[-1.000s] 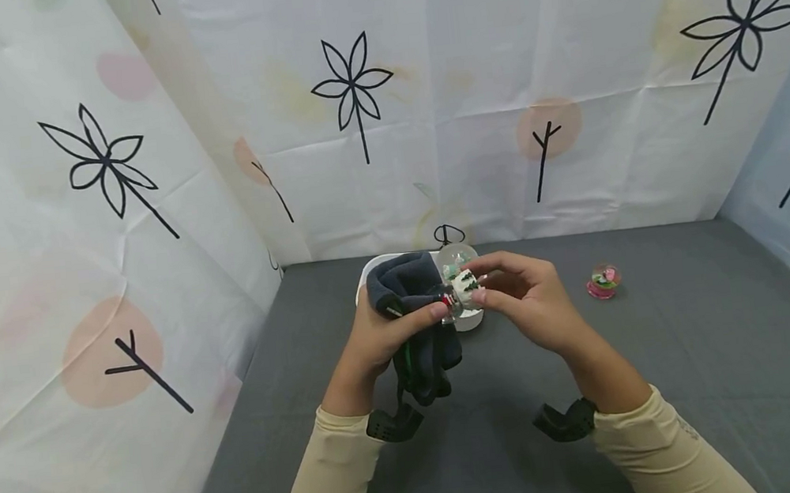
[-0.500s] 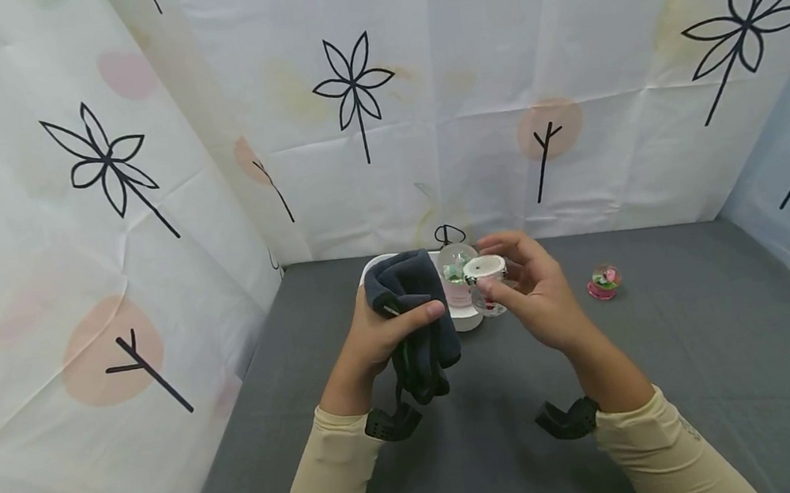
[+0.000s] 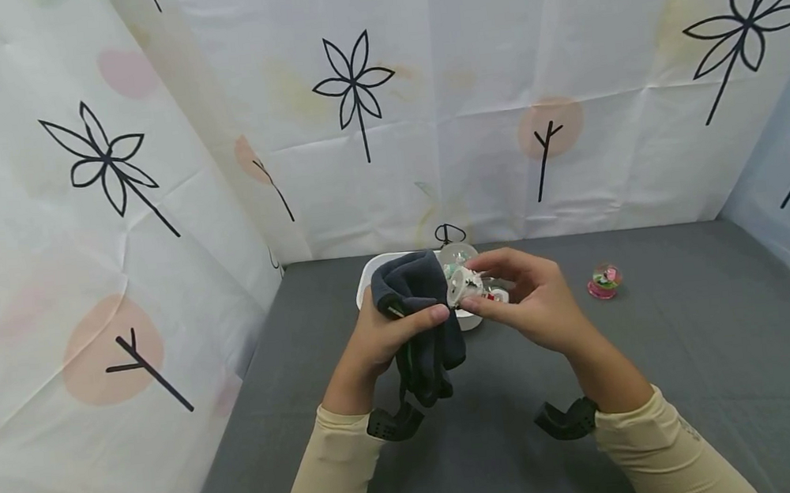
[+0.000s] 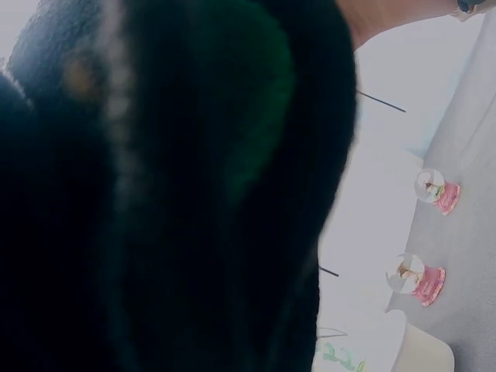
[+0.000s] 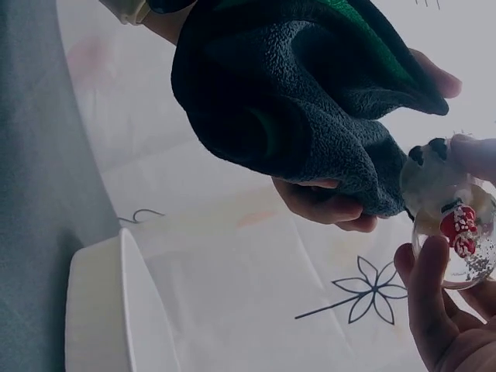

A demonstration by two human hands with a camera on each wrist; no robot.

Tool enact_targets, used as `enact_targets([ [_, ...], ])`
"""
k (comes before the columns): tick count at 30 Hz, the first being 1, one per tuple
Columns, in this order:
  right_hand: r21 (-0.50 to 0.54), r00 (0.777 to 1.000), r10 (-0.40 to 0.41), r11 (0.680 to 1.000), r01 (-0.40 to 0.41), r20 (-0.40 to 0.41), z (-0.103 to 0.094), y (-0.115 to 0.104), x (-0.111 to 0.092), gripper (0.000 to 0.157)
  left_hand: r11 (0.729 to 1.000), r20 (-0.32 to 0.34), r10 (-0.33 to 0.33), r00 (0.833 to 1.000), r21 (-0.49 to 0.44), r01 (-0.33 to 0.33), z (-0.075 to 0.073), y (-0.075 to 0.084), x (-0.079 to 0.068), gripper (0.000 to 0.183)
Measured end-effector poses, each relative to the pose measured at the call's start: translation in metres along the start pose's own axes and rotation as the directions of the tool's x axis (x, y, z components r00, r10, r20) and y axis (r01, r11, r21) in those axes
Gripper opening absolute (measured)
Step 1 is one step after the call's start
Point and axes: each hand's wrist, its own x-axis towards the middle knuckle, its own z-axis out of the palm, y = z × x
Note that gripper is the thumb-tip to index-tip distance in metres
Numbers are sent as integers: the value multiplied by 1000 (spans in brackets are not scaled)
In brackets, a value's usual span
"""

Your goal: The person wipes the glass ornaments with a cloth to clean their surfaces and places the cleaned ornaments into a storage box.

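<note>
My left hand [image 3: 382, 331] grips a folded dark grey cloth [image 3: 413, 284], thumb across its front; the cloth fills much of the left wrist view. In my right hand [image 3: 531, 293] a small snow globe [image 5: 465, 232] lies tilted on its side, held between thumb and fingers. It has a clear ball with a red figure inside and a white base [image 3: 465, 285] turned toward the cloth. Base and cloth are close together; whether they touch I cannot tell. Behind both hands stands a white container [image 3: 371, 265], partly hidden by the cloth.
A larger clear globe [image 3: 456, 254] shows at the container's right side. To the right on the grey table [image 3: 694, 313] stands a small globe with a pink base [image 3: 604, 280]. The left wrist view shows another pink-based globe [image 4: 416, 279] near the container.
The snow globe was at the cloth, moved away to the right and turned in my right hand, and is now back with its base toward the cloth. My left hand has barely moved.
</note>
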Motion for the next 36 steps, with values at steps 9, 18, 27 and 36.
enact_targets([
  [9, 44, 997, -18, 999, 15, 81, -1, 4, -1, 44, 999, 30, 25, 999, 35, -26, 0, 1, 1, 44],
  [18, -12, 999, -17, 1000, 18, 43, 3, 1, -2, 51, 999, 38, 21, 999, 33, -22, 1, 2, 1, 46],
  [27, -40, 998, -50, 998, 52, 48, 7, -2, -3, 58, 999, 4, 40, 999, 31, -40, 2, 0, 3, 32],
  [36, 1, 992, -75, 997, 75, 101, 6, -1, -4, 53, 999, -24, 32, 999, 27, -31, -2, 1, 2, 35],
])
